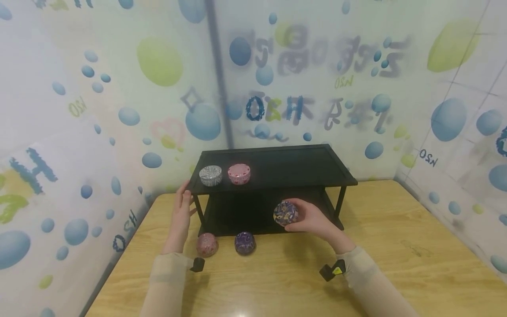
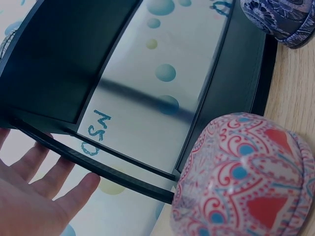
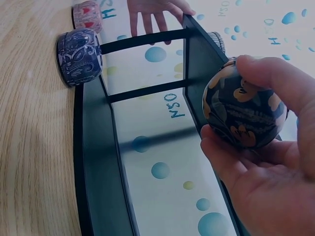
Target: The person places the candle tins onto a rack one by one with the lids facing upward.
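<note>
A round dark tin with orange and yellow flowers (image 3: pixel 243 110) is gripped between the thumb and fingers of my right hand (image 1: pixel 310 218), in front of the black two-tier shelf (image 1: pixel 277 167). My left hand (image 1: pixel 182 209) touches the shelf's left end, its fingers spread beside the corner post in the left wrist view. On the top tier stand a black-and-white tin (image 1: pixel 211 175) and a pink tin (image 1: pixel 239 174), both toward the left. Before the shelf on the table lie a pink-and-red patterned tin (image 2: pixel 241 177) and a purple swirl-patterned tin (image 3: pixel 79 56).
The shelf stands on a light wooden table (image 1: pixel 253 281), close to the back wall. Walls (image 1: pixel 325 75) printed with blue and green bubbles surround the table at the back and sides. The lower tier (image 1: pixel 237 213) lies under the top board between thin posts.
</note>
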Tool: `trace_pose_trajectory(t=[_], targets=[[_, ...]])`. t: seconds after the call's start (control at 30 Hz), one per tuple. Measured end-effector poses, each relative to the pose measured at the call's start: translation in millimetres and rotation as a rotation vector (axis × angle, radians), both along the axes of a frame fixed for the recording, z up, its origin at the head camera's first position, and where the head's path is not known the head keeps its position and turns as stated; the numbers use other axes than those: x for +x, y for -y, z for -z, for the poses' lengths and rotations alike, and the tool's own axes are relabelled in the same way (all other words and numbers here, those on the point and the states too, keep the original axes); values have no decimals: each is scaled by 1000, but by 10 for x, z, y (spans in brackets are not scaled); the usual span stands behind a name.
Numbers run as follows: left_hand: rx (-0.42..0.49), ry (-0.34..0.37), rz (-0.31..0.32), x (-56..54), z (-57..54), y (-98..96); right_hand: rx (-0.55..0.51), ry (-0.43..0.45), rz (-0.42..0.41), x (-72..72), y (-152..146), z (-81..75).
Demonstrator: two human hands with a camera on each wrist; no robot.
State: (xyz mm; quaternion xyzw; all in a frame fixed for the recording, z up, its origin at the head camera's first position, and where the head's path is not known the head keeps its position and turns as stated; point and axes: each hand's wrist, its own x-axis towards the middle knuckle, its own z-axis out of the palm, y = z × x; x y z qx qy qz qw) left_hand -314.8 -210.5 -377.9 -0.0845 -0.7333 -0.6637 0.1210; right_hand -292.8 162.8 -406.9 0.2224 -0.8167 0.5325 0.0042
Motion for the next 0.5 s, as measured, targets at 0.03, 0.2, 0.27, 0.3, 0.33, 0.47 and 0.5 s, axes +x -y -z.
trace_pose_trajectory(t=[0.03,0.2,0.27,0.3,0.33,0.47,0.5], targets=[[1,1,1,-1,0,-2,-1,0,2,-2,-1,4],[10,15,3,-59,64,25,-58,25,-30,-4,2,27],[3,11,-4,-111,128,50,-78,35,-39,-2,5,34],[-1,5,-9,-141,164,63,-84,36,-42,-2,6,36],[-8,0,-15,-169,197,75,-92,40,-45,1,9,36],[-15,-11,-20,-183,204,77,-103,43,-42,-4,17,27],[-8,-8,-18,-181,194,78,-106,44,-43,-10,21,21]])
